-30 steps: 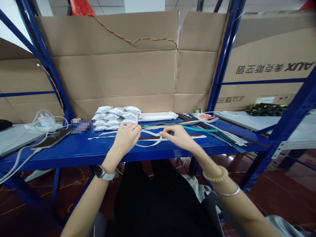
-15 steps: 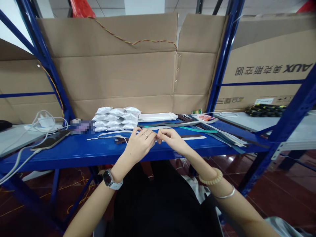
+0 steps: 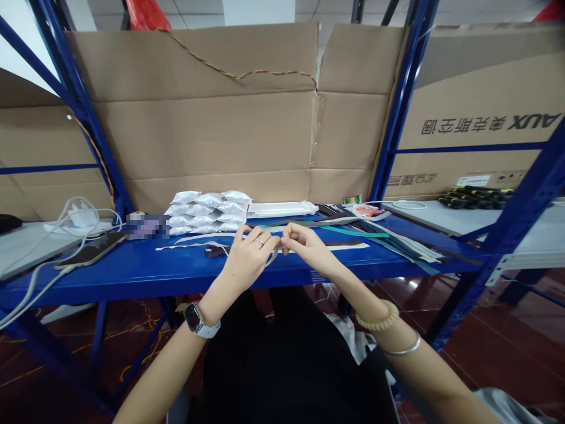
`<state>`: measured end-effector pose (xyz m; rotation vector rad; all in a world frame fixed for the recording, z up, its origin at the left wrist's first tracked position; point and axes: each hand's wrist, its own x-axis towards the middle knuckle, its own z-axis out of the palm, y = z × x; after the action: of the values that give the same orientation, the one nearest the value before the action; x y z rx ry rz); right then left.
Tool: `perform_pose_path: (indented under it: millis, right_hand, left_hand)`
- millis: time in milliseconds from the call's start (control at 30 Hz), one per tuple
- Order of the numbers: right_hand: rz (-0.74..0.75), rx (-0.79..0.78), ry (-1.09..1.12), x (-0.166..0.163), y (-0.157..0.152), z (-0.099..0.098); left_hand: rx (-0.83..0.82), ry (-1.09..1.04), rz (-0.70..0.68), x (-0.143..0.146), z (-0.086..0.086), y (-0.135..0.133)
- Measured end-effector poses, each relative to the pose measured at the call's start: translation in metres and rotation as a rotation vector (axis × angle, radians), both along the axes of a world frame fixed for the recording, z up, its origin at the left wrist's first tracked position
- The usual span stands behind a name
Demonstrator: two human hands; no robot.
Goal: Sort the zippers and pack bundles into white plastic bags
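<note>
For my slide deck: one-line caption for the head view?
Left hand and right hand hold a thin white strip over a blue steel shelf, beside stacked white packets.

The left hand and right hand pinch a thin white strip between them, just above the blue metal tabletop. Stacked white sachets lie beyond the left hand, and a fan of dark and teal strips lies right of the right hand.
</note>
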<state>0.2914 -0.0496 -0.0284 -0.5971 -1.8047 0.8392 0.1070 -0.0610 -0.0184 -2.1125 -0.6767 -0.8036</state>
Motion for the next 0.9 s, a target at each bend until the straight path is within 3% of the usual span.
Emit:
perform_pose_path:
  millis: [133, 433, 900]
  right_hand:
    - [0.048, -0.034, 0.063, 0.0000, 0.0015, -0.0027]
    - [-0.012, -0.003, 0.001, 0.0001, 0.0039, -0.0051]
    - [-0.020, -0.006, 0.086, 0.0012, 0.0023, -0.0030]
  left_hand:
    - [-0.037, 0.005, -0.010, -0.0014, 0.0003, 0.0012]
    - [-0.080, 0.007, -0.070, -0.0010, -0.0001, 0.0020]
    - [-0.059, -0.096, 0.041, 0.0034, -0.0025, 0.0007]
